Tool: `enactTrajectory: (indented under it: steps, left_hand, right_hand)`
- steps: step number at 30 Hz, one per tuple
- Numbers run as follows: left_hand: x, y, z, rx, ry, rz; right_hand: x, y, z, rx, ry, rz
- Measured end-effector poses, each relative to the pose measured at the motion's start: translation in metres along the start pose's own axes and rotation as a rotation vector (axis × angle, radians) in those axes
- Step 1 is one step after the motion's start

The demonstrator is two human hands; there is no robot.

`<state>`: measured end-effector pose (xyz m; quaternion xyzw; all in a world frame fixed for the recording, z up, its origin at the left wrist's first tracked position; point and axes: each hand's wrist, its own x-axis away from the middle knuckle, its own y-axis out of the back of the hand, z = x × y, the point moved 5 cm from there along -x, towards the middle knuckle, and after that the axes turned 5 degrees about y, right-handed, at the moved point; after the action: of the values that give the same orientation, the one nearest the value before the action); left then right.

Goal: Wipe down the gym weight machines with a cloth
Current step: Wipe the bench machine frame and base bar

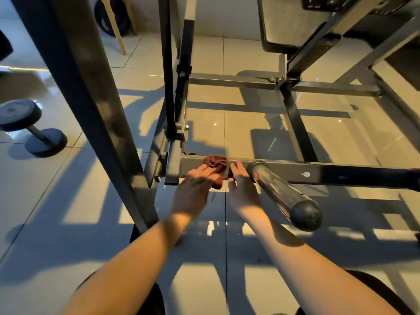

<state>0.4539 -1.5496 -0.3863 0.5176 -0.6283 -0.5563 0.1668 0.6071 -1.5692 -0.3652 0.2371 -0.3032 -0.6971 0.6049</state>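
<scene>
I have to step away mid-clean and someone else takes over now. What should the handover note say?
Left hand: flat on the brown cloth, pressing it onto the machine's low crossbar.
Right hand: open, fingertips on the same bar, between cloth and weight peg.
Done: cannot tell how much is wiped.
Left: probably the bar rightwards, the peg, the uprights, the seat pad.

No readable text, labels, brands, numbers or signs anywhere.

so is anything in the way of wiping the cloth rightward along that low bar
Yes: the right hand rests on the low bar beside the cloth, and just past it a round peg juts out.
</scene>
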Motion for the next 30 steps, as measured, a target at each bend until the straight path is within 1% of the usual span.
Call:
enactTrajectory:
  steps: [3,5,8,11,12,15,17,19,21,24,25,28,30]
  left_hand:
    - [0.009,0.016,0.028,-0.047,0.143,-0.016]
    - [0.010,0.008,0.018,-0.040,0.208,-0.023]
    - [0.003,-0.014,-0.021,0.017,0.137,0.036]
    - [-0.005,-0.020,-0.051,0.059,0.003,0.051]
    - [-0.005,-0.020,-0.051,0.044,0.015,0.064]
    - [0.001,-0.010,-0.029,0.013,0.147,0.127]
    - [0.006,-0.004,-0.009,0.035,0.300,0.126]
    - [0.008,-0.007,-0.006,0.047,0.364,0.104]
    - [0.002,-0.014,-0.022,0.109,0.319,0.120]
    - [-0.008,-0.032,-0.053,0.191,0.130,0.132]
    - [-0.011,-0.034,-0.059,0.192,0.107,0.135]
    - [-0.012,-0.019,-0.059,0.116,0.070,0.124]
    - [-0.006,-0.009,-0.038,0.040,0.057,0.136]
  right_hand:
    - [0.003,-0.001,-0.003,0.000,0.014,0.027]
    - [0.005,-0.001,-0.006,-0.015,0.006,0.038]
    - [0.005,0.001,-0.009,-0.039,0.014,0.045]
    - [0.003,0.008,-0.014,-0.065,-0.025,-0.027]
    - [0.004,0.008,-0.017,-0.063,-0.034,-0.031]
    - [0.008,0.006,-0.020,-0.043,-0.027,0.019]
    - [0.008,0.005,-0.019,-0.030,-0.022,0.041]
    - [0.008,0.005,-0.018,-0.041,-0.036,0.059]
    - [0.008,0.004,-0.019,-0.086,-0.069,0.064]
    - [0.007,0.007,-0.030,-0.240,-0.176,-0.034]
    - [0.006,0.008,-0.031,-0.262,-0.182,-0.039]
    - [0.007,0.006,-0.031,-0.210,-0.159,0.003]
    - [0.009,0.005,-0.033,-0.195,-0.152,-0.007]
